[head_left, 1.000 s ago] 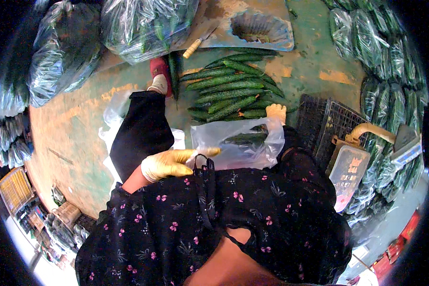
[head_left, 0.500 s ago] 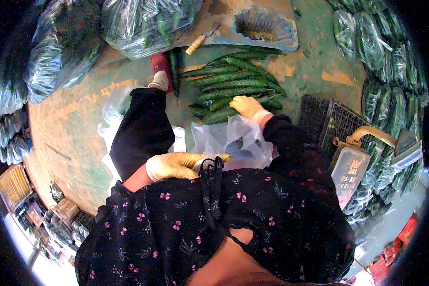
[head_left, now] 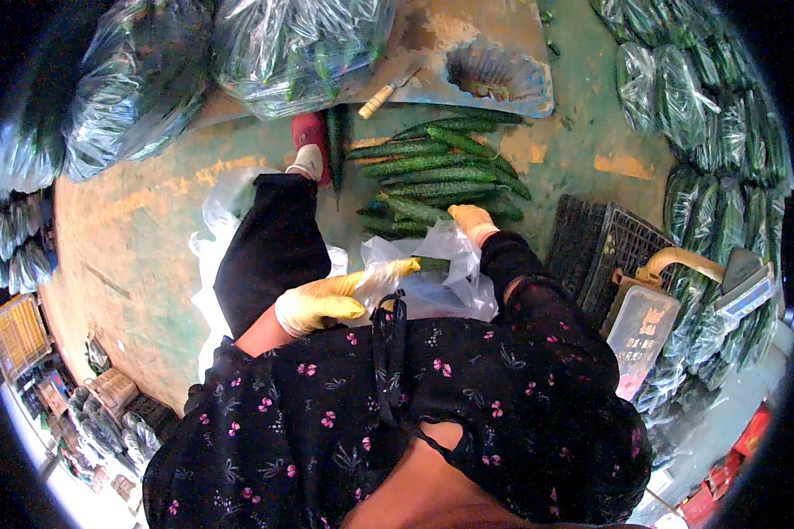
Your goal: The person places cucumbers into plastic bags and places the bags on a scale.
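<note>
Both my hands wear pale yellow gloves. My right hand (head_left: 473, 222) has its fingers closed on the end of a light green cucumber (head_left: 415, 210) at the near side of a cucumber pile (head_left: 441, 175) on the floor. Nearer to me, my left hand (head_left: 331, 298) stretches its fingers rightward, thumb apart. Thin film of a clear plastic bag (head_left: 475, 295) lies across these fingers. Beside their tips a dark green cucumber (head_left: 432, 264) shows partly at the bag's mouth; the film hides the rest of it.
Ahead lies a worn board (head_left: 503, 40) with a wooden-handled knife (head_left: 378, 100). Bagged cucumbers (head_left: 304, 57) stand at far left, and more bags (head_left: 706, 132) are stacked along the right. A black crate (head_left: 582, 242) and a scale (head_left: 644, 331) stand right of me.
My right hand has drawn back slightly toward the bag, tilting the light green cucumber. My left hand has risen off my lap, its fingers pointing farther up. The view has shifted a little.
</note>
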Demonstrator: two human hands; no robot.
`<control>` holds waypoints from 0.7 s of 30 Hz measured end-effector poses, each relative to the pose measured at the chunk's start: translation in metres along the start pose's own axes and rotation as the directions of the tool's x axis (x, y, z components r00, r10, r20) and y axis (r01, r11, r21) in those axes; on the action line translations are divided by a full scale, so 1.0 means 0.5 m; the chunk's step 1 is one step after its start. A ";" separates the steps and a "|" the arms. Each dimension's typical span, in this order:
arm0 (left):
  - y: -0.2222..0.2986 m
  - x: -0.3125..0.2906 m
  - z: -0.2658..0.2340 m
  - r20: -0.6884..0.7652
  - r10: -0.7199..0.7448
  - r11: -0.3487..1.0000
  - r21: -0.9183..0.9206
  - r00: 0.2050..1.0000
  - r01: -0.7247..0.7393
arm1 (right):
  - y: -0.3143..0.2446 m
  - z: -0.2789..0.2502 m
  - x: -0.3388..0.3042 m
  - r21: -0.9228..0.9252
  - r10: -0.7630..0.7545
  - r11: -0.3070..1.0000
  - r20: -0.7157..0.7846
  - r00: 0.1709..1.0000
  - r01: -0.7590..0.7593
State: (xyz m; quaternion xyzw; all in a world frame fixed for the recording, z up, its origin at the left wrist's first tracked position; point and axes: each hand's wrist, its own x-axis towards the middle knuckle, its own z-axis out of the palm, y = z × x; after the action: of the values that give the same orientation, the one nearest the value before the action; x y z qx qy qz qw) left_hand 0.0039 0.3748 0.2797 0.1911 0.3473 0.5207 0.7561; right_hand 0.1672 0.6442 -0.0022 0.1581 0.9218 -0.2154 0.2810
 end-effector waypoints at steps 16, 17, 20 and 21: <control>0.001 0.004 0.026 -0.039 0.085 0.963 -0.252 0.996 -0.092 | -0.219 -0.489 -0.394 0.800 0.009 0.002 -0.600 0.800 0.600; 0.001 0.000 0.029 -0.041 0.082 0.955 -0.282 0.996 -0.091 | -0.251 -0.473 -0.405 0.820 -0.031 0.021 -0.572 0.820 0.572; -0.004 -0.009 0.009 0.034 0.146 0.932 -0.339 0.989 -0.126 | -0.271 -0.354 -0.397 0.837 -0.096 0.232 -0.487 0.868 0.495; -0.022 -0.018 -0.001 -0.025 0.163 0.902 -0.400 0.986 -0.159 | -0.270 -0.303 -0.384 0.843 -0.110 0.292 -0.440 0.891 0.452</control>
State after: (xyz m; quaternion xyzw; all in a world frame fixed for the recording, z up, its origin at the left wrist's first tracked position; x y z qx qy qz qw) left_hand 0.0087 0.3621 0.2751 0.0626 0.2128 0.6406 0.7351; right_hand 0.1953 0.5694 0.2657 0.1528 0.6760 -0.7195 -0.0450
